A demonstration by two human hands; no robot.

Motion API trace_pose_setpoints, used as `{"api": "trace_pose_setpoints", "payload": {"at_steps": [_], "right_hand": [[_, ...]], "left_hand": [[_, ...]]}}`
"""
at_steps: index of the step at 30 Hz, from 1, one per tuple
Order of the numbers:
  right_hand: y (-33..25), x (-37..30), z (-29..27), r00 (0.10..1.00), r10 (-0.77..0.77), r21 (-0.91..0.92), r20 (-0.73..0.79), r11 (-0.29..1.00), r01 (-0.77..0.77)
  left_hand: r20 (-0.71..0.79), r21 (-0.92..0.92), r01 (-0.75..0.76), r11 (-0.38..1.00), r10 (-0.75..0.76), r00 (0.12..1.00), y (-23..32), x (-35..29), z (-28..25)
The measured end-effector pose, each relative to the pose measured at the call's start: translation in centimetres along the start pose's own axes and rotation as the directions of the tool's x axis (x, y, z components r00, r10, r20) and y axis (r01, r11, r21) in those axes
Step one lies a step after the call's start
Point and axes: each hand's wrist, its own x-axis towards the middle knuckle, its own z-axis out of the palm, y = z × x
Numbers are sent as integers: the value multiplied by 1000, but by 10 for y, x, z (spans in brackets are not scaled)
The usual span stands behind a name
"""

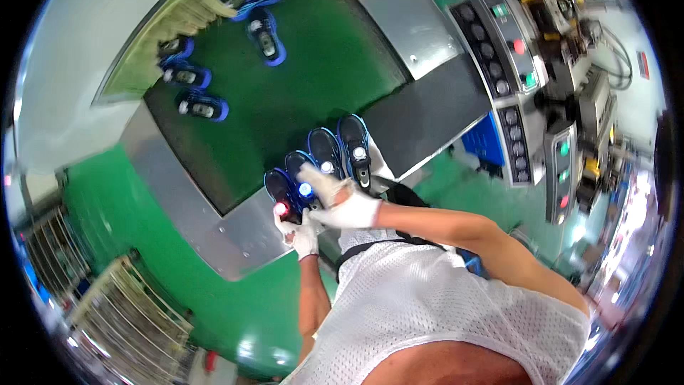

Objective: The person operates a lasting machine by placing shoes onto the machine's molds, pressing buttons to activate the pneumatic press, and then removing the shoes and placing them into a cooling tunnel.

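Observation:
Several dark sneakers with blue edges stand in a row at the near edge of the green belt. My left hand (301, 235), in a white glove, is closed on the near end of the leftmost sneaker (278, 187), beside a glowing reddish spot. My right hand (354, 210), also gloved, reaches across over the near end of the neighbouring sneaker (298, 164), which has a blue-white glowing spot. A blurred cream-coloured piece (322, 182) shows at the right hand's fingers; its kind is unclear. To the right stand another sneaker (324, 146) and the rightmost sneaker (353, 135).
More sneakers (203, 105) lie on the green belt (306, 50), near a curtain of pale strips (189, 14). Metal edging (171, 164) borders it. At right are a dark plate (427, 114) and control panels (499, 36); wire racks (128, 314) stand lower left.

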Motion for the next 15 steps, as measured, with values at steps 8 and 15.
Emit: {"api": "trace_pose_setpoints", "payload": {"at_steps": [8, 15], "right_hand": [[48, 42, 119, 919, 348, -12, -184, 935, -356], [-13, 15, 11, 961, 213, 495, -175, 863, -101]], "left_hand": [[9, 593, 56, 803, -76, 997, 2, 5, -15], [199, 538, -131, 832, 26, 980, 107, 52, -109]]}}
